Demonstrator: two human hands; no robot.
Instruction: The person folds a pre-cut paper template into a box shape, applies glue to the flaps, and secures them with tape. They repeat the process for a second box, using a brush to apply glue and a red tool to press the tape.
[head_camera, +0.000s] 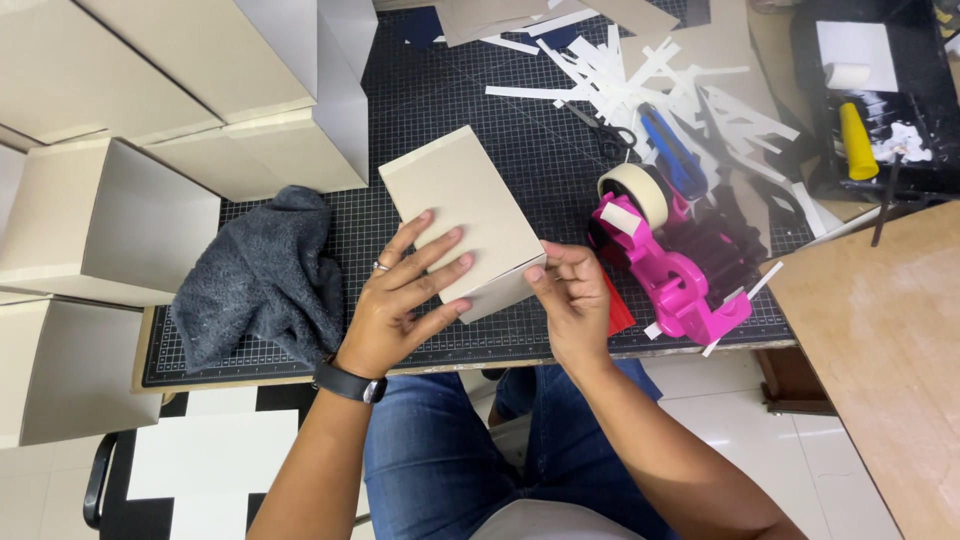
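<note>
A small beige cardboard box (462, 205) rests tilted on the dark gridded cutting mat (450, 100). My left hand (400, 300) lies flat on its top face with fingers spread, a ring on one finger and a black watch on the wrist. At the box's near right corner, my right hand (572, 300) pinches the edge with fingertips and thumb. A pink tape dispenser (675, 270) with a roll of pale tape (637, 190) stands just right of my right hand.
A grey cloth (262, 275) lies left of my left hand. Several beige boxes (150, 120) are stacked at the left. White paper strips (640, 75), black scissors (605, 128) and a blue cutter (672, 150) lie behind. A wooden board (885, 340) sits right.
</note>
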